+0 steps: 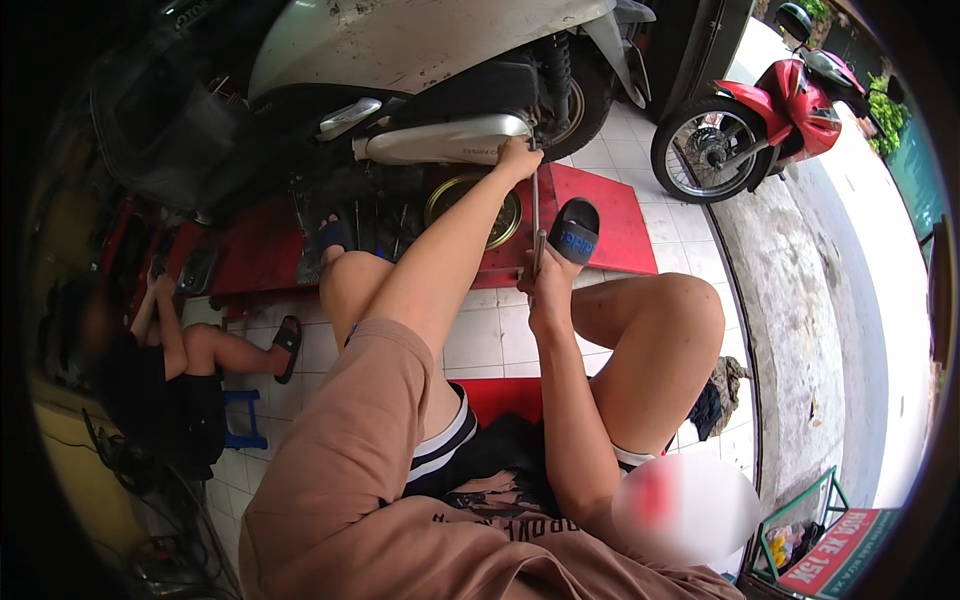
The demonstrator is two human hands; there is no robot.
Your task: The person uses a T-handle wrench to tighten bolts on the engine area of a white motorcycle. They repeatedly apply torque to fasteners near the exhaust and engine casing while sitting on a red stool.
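Note:
A silver-grey scooter [400,45] stands side-on before me on a low red platform [600,215]. My left hand [519,158] is closed around the upper end of a long thin metal wrench [535,205], next to the rear end of the silver side cover [440,140]. The wrench runs down from there toward me. Its lower end is in my right hand [549,283], whose fingers are wrapped around it. My left fingers partly hide where the wrench meets the scooter. The rear wheel [575,112] and the black shock absorber [555,75] are just beyond my left hand.
A round gold-coloured rim [440,196] and several tools lie on the platform, partly behind my left arm. At left another person [170,350] sits low near a blue stool [243,420]. A red motorbike [770,120] stands at right by the street. A green-framed rack [800,515] is lower right.

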